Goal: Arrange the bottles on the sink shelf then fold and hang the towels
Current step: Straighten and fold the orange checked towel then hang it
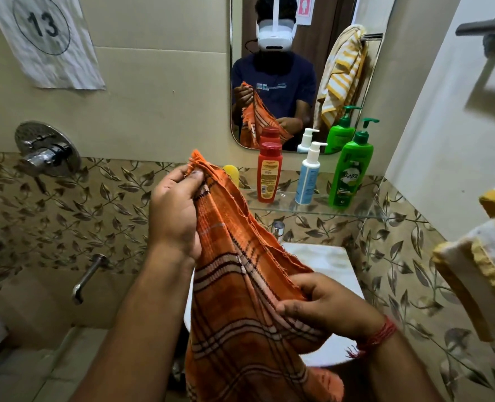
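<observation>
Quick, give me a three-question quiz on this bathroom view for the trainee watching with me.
1. How many bottles stand upright on the glass shelf?
2. True or false: the left hand grips the orange towel higher up than the right hand.
3. Which bottle is nearest the right wall: A red bottle, B white pump bottle, C green pump bottle?

Key: 1. three; 2. true; 3. C

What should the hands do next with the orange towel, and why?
Probably bring the right hand up to the left hand, so the two held edges meet in a fold. Both hands grip the orange towel, which hangs rumpled and unfolded over the sink. The three bottles already stand on the glass shelf.
</observation>
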`<state>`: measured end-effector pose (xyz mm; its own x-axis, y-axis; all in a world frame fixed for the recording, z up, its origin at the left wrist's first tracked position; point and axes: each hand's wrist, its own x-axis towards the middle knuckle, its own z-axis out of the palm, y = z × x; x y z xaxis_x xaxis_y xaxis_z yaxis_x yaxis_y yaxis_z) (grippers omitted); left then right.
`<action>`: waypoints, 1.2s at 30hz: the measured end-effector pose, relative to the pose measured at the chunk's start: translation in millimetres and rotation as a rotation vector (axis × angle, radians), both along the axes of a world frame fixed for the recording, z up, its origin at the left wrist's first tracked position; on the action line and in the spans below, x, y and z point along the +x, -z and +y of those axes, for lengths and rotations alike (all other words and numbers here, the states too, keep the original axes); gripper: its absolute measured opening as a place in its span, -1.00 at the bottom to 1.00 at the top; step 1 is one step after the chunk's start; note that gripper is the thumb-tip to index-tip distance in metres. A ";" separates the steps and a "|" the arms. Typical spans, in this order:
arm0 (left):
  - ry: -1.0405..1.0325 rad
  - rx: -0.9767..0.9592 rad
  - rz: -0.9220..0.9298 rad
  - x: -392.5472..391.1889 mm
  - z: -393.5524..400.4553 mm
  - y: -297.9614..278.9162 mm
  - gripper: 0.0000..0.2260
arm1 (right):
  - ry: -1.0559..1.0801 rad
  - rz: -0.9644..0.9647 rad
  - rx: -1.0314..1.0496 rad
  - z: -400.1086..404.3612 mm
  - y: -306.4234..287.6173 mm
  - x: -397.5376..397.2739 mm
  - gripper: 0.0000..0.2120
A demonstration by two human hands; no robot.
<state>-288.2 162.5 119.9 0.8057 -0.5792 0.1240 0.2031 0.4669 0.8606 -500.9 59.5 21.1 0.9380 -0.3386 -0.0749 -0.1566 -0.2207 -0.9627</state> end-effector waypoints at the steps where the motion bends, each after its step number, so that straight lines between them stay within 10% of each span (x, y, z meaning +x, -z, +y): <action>1: -0.021 -0.009 0.012 4.7 -1.6 1.1 -0.82 | -0.002 0.060 -0.052 -1.9 5.4 -0.3 -0.81; 21: -0.261 0.122 0.098 47.6 -22.9 42.5 -0.79 | 0.291 0.023 -1.200 -34.7 -82.1 -59.1 -0.72; 27: -0.233 0.161 0.096 45.3 -25.5 47.6 -0.76 | 0.463 0.022 -1.239 -52.0 -87.1 -69.0 -0.66; 31: -0.211 0.205 0.037 45.0 -27.2 47.2 -0.75 | 0.643 -0.064 -1.004 -62.1 -75.9 -64.5 -0.89; 36: -0.163 0.313 -0.103 45.6 -25.4 48.1 -0.77 | 0.776 -0.241 -0.660 -69.7 -62.0 -61.6 -0.68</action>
<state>-242.6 137.1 71.8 0.8831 -0.4669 0.0467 0.0523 0.1969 0.9790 -562.6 -10.3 83.1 0.4113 -0.7595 0.5040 -0.2995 -0.6348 -0.7123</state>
